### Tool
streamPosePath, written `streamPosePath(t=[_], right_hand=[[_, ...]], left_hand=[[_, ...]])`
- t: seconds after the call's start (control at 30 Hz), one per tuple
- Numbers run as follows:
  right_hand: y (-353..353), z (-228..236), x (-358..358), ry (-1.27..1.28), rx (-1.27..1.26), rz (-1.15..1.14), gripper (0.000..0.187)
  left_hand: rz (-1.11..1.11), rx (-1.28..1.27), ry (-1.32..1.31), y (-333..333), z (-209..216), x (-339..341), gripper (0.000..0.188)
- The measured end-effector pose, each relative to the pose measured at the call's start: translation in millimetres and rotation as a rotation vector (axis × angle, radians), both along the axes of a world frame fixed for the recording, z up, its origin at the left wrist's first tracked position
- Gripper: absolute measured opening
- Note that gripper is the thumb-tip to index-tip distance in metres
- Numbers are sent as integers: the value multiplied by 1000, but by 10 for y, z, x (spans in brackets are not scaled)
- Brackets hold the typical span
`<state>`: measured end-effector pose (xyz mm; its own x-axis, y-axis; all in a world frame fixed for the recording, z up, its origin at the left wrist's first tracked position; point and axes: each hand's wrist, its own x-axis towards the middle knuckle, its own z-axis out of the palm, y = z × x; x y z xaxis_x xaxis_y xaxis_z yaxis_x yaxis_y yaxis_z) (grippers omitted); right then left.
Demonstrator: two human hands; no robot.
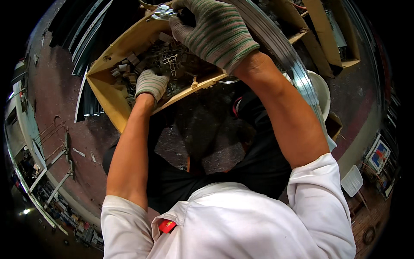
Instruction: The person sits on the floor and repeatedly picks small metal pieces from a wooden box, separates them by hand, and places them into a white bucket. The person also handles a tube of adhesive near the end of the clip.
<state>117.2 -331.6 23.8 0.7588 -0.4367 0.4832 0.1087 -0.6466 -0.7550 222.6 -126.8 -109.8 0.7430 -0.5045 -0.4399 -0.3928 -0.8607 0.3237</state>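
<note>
Both my hands wear knitted gloves with green and pale stripes. My left hand reaches into a shallow wooden box, down among small metal parts; its fingers are hidden from view. Wire-like clips and little block-shaped pieces make up part of the heap. Above the far side of the box, my right hand is curled, thumb toward fingers, at a cluster of shiny metal pieces. These appear pinched at its fingertips; their exact kind is unclear.
Long silvery metal strips curve past my right forearm. Dark metal profiles lie beyond the box on the left. Cardboard boxes and a white bucket stand on the right. A metal frame stands at left.
</note>
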Motion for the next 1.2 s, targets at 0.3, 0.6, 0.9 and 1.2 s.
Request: streamPosePath(t=[0.3, 0.6, 0.9, 1.2], right_hand=[[59, 11, 3, 228, 9, -25, 24], [290, -104, -14, 393, 42, 27, 27], [190, -97, -4, 358, 188, 59, 33], [144, -143, -14, 262, -55, 67, 31]], left_hand=[[306, -587, 59, 114, 897, -93, 23], [-10, -837, -198, -20, 1204, -431, 13], [77, -885, 280, -200, 1157, -255, 24], [43, -811, 237, -142, 1228, -153, 31]])
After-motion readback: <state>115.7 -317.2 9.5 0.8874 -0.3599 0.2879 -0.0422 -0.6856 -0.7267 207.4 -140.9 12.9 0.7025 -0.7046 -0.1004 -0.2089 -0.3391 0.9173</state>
